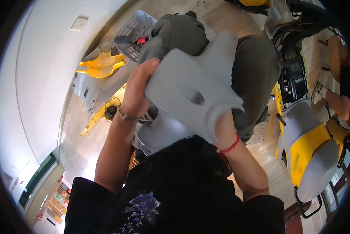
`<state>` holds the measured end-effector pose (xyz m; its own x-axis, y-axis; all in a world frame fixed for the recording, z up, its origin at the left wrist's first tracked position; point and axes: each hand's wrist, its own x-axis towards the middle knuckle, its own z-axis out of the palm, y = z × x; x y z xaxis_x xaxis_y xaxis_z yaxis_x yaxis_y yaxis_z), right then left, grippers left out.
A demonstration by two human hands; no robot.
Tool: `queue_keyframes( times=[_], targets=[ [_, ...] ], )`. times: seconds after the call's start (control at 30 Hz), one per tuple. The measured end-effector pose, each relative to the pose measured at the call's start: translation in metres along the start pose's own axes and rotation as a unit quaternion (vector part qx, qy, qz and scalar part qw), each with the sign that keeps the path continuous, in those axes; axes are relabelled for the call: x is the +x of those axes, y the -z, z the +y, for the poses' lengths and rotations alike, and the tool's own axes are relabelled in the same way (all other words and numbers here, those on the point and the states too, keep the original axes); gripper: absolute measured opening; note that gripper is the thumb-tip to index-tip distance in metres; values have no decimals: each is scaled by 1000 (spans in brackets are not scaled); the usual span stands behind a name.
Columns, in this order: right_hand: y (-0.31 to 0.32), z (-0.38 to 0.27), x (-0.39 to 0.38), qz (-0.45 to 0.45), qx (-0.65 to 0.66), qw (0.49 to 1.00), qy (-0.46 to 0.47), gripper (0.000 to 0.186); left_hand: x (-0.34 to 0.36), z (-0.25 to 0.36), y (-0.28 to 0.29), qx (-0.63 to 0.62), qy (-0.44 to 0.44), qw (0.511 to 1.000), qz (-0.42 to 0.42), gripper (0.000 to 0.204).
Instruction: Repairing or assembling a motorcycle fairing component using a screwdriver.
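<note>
A grey molded plastic panel [177, 85], with an oval hole and a curved cutout, is tilted above my lap. My left hand [140, 84] is closed on its left edge. My right hand [225, 126] is at the curved cutout on the lower right, its fingers hidden behind the panel. Beneath the panel, a second grey plastic piece [163, 134] lies against my black shirt, partly covered. My legs in dark olive trousers are spread on either side.
At left are a white wall [38, 66], grey basket [130, 29], yellow shell [97, 66], grey panel [85, 87] and long yellow piece [87, 124]. At right stands a yellow-and-grey scooter [301, 148], partly stripped. Another person's leg [336, 105] is beyond it.
</note>
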<state>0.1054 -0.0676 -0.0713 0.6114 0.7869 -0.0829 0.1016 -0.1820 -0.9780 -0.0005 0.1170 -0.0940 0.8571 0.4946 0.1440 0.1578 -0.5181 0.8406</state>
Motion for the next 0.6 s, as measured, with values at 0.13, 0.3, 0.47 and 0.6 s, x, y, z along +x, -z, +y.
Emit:
queue_keyframes(
  times=[0.13, 0.3, 0.47, 0.6],
  targets=[
    [2, -43, 40, -139, 236, 939, -207, 16, 8, -9, 10, -581, 372, 724, -16, 37],
    [-14, -53, 45, -85, 390, 876, -270, 19, 6, -19, 9, -696, 353, 618, -95, 42],
    [-14, -57, 49, -53, 408, 858, -307, 21, 17, -6, 7, -745, 345, 541, -183, 47],
    [-15, -58, 50, -41, 435, 834, -336, 17, 19, -2, 5, -745, 334, 554, -164, 47]
  ],
)
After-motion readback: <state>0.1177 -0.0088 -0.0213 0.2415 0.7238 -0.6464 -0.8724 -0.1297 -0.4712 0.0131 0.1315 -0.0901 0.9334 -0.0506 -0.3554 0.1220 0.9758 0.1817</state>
